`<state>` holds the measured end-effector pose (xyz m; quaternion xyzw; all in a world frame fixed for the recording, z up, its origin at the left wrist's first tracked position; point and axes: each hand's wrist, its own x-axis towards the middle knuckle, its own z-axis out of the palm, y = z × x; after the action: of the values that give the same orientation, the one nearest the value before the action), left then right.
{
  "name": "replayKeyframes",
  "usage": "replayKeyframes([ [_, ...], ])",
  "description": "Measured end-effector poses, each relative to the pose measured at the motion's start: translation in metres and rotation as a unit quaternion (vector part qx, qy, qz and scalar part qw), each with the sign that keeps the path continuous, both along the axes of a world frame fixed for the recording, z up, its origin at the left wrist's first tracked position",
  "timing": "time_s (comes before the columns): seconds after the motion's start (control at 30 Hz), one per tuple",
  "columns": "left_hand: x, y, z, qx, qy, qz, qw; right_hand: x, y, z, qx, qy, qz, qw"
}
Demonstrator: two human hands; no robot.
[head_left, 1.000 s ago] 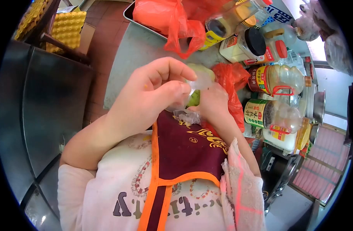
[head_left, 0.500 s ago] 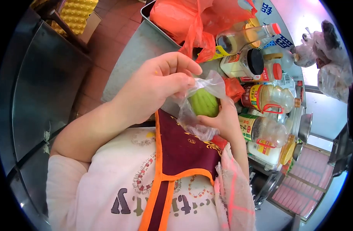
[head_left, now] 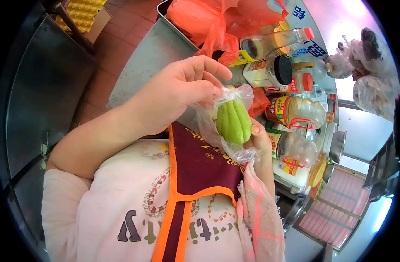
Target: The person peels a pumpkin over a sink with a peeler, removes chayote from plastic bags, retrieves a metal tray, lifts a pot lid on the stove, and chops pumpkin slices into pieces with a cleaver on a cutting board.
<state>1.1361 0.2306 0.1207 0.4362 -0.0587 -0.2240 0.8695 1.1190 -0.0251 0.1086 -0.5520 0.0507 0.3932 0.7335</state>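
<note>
The grey surface carries bottles from one to four o'clock, apparently grouped for easy reach. The left hand at eleven and the right hand at four flank the clear bag, the left's fingers pinched on its film, probably to hold it off, the right's partly hidden, their grip impossible to tell. Between them sits the ridged green vegetable, partly wrapped, seemingly braced from four o'clock

Mid-frame, the left hand pinches a clear plastic bag; the right hand grasps a ribbed green vegetable.
</note>
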Motion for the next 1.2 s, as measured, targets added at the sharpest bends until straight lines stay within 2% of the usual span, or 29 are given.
replayKeyframes([
  [0.23,0.000,-0.001,-0.002,-0.020,0.000,0.002,1.000,-0.006,0.006,-0.002,0.047,0.070,-0.103,0.991],
  [0.43,-0.002,0.003,-0.001,0.006,0.011,-0.006,1.000,0.000,0.007,-0.011,0.055,0.048,-0.122,0.990],
  [0.53,-0.003,0.004,-0.003,0.011,0.014,-0.021,1.000,0.003,0.012,-0.006,0.063,0.094,-0.181,0.977],
  [0.73,-0.004,0.004,-0.010,-0.023,0.007,-0.012,1.000,0.004,0.017,0.001,0.067,0.182,-0.214,0.957],
  [0.93,-0.004,0.004,-0.009,-0.030,0.000,-0.007,1.000,0.001,0.034,0.017,0.052,0.139,-0.263,0.953],
  [1.03,-0.004,0.004,-0.008,-0.020,-0.005,-0.008,1.000,0.002,0.039,0.021,-0.002,0.121,-0.255,0.959],
  [1.2,-0.005,0.005,-0.007,-0.008,-0.014,-0.005,1.000,0.001,0.039,0.024,-0.031,0.109,-0.252,0.961],
])
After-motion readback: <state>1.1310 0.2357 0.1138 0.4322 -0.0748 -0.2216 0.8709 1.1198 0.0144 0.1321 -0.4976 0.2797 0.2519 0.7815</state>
